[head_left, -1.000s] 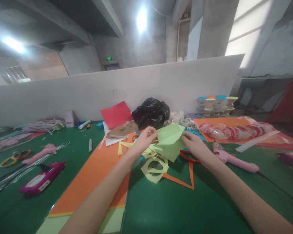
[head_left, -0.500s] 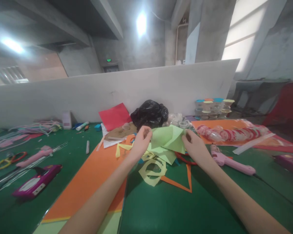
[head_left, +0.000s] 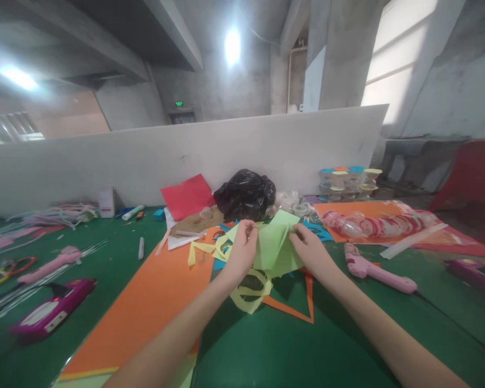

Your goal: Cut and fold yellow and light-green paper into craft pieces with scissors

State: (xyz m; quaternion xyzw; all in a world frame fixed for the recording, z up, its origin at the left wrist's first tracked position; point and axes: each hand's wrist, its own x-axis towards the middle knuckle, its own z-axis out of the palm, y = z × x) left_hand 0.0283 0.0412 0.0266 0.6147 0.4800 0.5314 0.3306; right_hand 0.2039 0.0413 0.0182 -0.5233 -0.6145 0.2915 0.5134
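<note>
My left hand (head_left: pixel 244 245) pinches the left edge of a light green sheet of paper (head_left: pixel 275 249). On the opposite edge, my right hand (head_left: pixel 306 243) grips the same sheet between thumb and fingers. The paper is creased and held up above the table. Below it lie a pale yellow paper cut-out with holes (head_left: pixel 250 295), a thin orange paper strip (head_left: pixel 289 311) and blue paper scraps (head_left: pixel 317 230). Large orange sheets (head_left: pixel 145 302) lie beneath my left forearm.
Pink glue guns (head_left: pixel 382 274) lie on both sides of the green table (head_left: pixel 242 350). Scissors (head_left: pixel 10 271) and a purple device (head_left: pixel 54 310) are at left. Behind stand a black plastic bag (head_left: pixel 246 194), a red sheet (head_left: pixel 188 196) and a white partition (head_left: pixel 145 161). Wrapped red-and-white pieces (head_left: pixel 392 223) lie at right.
The green paper has tilted and come down slightly, and my hands have drawn a little closer together. Both hands still hold it.
</note>
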